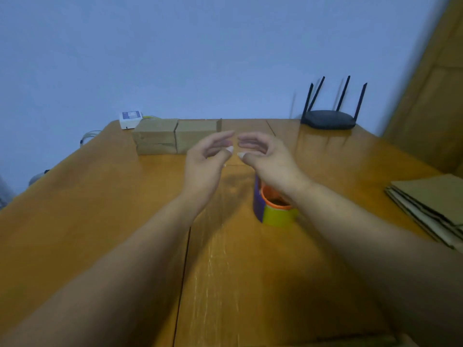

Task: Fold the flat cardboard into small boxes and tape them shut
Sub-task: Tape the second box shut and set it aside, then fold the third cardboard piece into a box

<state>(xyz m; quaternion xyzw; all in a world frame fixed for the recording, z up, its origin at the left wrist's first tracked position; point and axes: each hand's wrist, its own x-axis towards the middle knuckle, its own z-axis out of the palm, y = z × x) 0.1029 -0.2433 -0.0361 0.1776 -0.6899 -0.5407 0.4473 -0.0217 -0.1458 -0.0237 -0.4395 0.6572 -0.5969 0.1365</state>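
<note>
Hovering left hand and right hand above desk, fingers loosely curved, apart, holding nothing; judging near-right flat cardboard light, stiff across panels, best pinched at edges.

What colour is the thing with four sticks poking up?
The router is black, antennas and all; the head view shows it against the wall.

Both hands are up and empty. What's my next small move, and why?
Probably reach the right hand over to the flat cardboard stack on the right and take the top sheet. Both it and the left hand hold nothing, the boxes at the back look already folded, and no sheet lies in front of you. The tape sits ready below the right wrist.
</note>
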